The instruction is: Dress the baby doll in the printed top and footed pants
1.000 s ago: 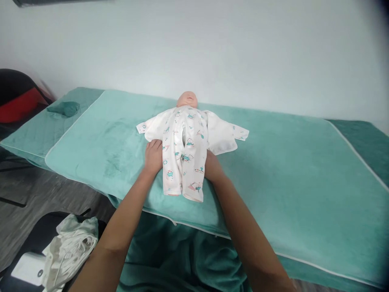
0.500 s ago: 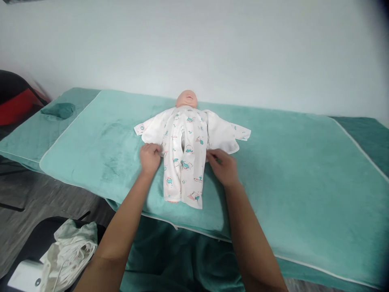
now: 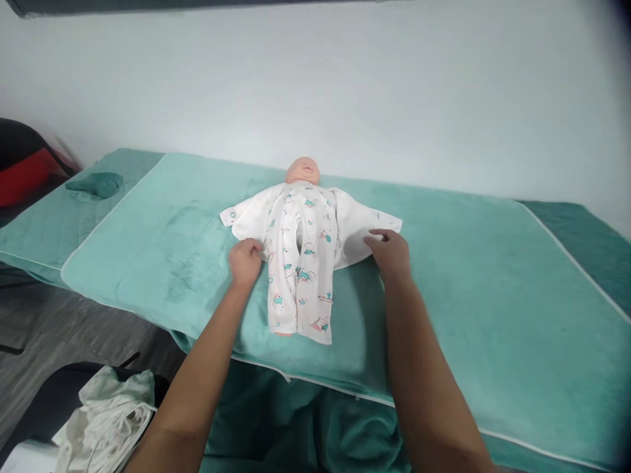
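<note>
A baby doll (image 3: 302,171) lies on its back, its head toward the wall. It wears a white baby shirt (image 3: 352,220), sleeves spread to both sides, and white split-crotch baby pants (image 3: 313,289) printed with small figures, pulled up high over the chest. A bit of the doll's foot shows at one pant hem. My left hand (image 3: 245,263) is closed in a pinch at the shirt's lower left edge, beside the pants. Over the shirt's right flap is my right hand (image 3: 392,255), thumb and forefinger slightly apart, casting a shadow on the cloth.
A green plush sheet (image 3: 468,295) with white piping covers the long bed against a white wall. The bed's left end has a face hole (image 3: 96,185). At lower left, a black chair (image 3: 37,401) holds bunched cloth and cord (image 3: 111,417). Another chair with something red (image 3: 27,177) stands far left.
My right hand has moved from beside the pants outward to the right, over the shirt flap, which now lies more spread. My left hand stays at the left edge. The view has tilted slightly upward.
</note>
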The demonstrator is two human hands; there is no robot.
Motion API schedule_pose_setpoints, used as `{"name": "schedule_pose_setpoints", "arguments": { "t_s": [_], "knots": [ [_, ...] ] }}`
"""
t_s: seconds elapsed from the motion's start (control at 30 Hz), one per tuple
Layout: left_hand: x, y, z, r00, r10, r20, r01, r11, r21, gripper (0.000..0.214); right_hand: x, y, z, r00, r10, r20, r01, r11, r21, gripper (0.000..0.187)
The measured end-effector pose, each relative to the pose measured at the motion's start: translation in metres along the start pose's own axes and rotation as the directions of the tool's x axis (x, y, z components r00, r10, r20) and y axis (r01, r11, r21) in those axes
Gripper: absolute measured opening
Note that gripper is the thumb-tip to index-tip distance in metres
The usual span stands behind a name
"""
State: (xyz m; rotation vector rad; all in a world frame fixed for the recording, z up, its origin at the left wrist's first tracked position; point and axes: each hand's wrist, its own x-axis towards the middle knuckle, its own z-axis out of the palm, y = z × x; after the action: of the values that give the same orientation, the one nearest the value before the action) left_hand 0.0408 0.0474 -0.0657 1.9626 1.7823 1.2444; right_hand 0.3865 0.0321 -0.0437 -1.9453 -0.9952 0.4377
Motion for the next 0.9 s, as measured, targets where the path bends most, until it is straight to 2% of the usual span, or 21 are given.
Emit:
{"name": "schedule_pose_setpoints", "arguments": {
  "t_s": [0.1, 0.17, 0.2, 0.27, 0.33, 0.37, 0.4, 0.43, 0.5, 0.63, 0.73, 0.9],
  "knots": [
    [0.0, 0.0, 0.001, 1.0, 0.005, 0.004, -0.005, 1.0, 0.011, 0.026, -0.009, -0.04, 0.01, 0.994, -0.089, 0.067, 0.059, 0.934, 0.353, 0.045],
    [0.0, 0.0, 0.001, 1.0, 0.011, 0.009, -0.011, 1.0, 0.018, 0.027, -0.027, -0.074, 0.016, 0.951, -0.304, 0.057, 0.25, 0.863, 0.439, 0.046],
    [0.0, 0.0, 0.001, 1.0, 0.013, 0.012, -0.013, 1.0, 0.021, 0.027, -0.038, -0.09, 0.019, 0.905, -0.418, 0.072, 0.351, 0.833, 0.428, 0.046],
    [0.0, 0.001, 0.001, 1.0, 0.015, 0.018, -0.015, 1.0, 0.025, 0.027, -0.063, -0.115, 0.021, 0.784, -0.585, 0.21, 0.507, 0.798, 0.326, 0.05],
    [0.0, 0.001, 0.001, 1.0, 0.013, 0.018, -0.013, 1.0, 0.026, 0.028, -0.086, -0.126, 0.02, 0.641, -0.683, 0.351, 0.661, 0.723, 0.2, 0.053],
    [0.0, 0.001, 0.001, 1.0, 0.012, 0.016, -0.012, 1.0, 0.026, 0.028, -0.095, -0.126, 0.019, 0.589, -0.705, 0.395, 0.72, 0.68, 0.139, 0.055],
    [0.0, 0.001, 0.002, 1.0, 0.011, 0.015, -0.011, 1.0, 0.025, 0.028, -0.104, -0.123, 0.018, 0.556, -0.721, 0.414, 0.764, 0.639, 0.085, 0.057],
    [0.0, 0.001, 0.002, 1.0, 0.011, 0.014, -0.011, 1.0, 0.024, 0.027, -0.11, -0.117, 0.017, 0.548, -0.733, 0.403, 0.79, 0.612, 0.038, 0.057],
    [0.0, 0.0, 0.002, 1.0, 0.012, 0.014, -0.012, 1.0, 0.019, 0.027, -0.118, -0.1, 0.016, 0.582, -0.753, 0.305, 0.798, 0.602, -0.036, 0.055],
    [0.0, -0.001, 0.003, 1.0, 0.008, 0.015, -0.009, 1.0, 0.012, 0.026, -0.122, -0.064, 0.019, 0.701, -0.713, 0.017, 0.712, 0.699, -0.065, 0.045],
    [0.0, -0.001, 0.004, 1.0, 0.006, 0.015, -0.006, 1.0, 0.008, 0.026, -0.121, -0.045, 0.023, 0.763, -0.643, -0.06, 0.644, 0.765, -0.001, 0.029],
    [-0.001, 0.0, 0.003, 1.0, 0.003, 0.013, -0.003, 1.0, 0.001, 0.027, -0.123, -0.027, 0.023, 0.774, -0.619, -0.131, 0.632, 0.767, 0.111, 0.011]
  ]
}}
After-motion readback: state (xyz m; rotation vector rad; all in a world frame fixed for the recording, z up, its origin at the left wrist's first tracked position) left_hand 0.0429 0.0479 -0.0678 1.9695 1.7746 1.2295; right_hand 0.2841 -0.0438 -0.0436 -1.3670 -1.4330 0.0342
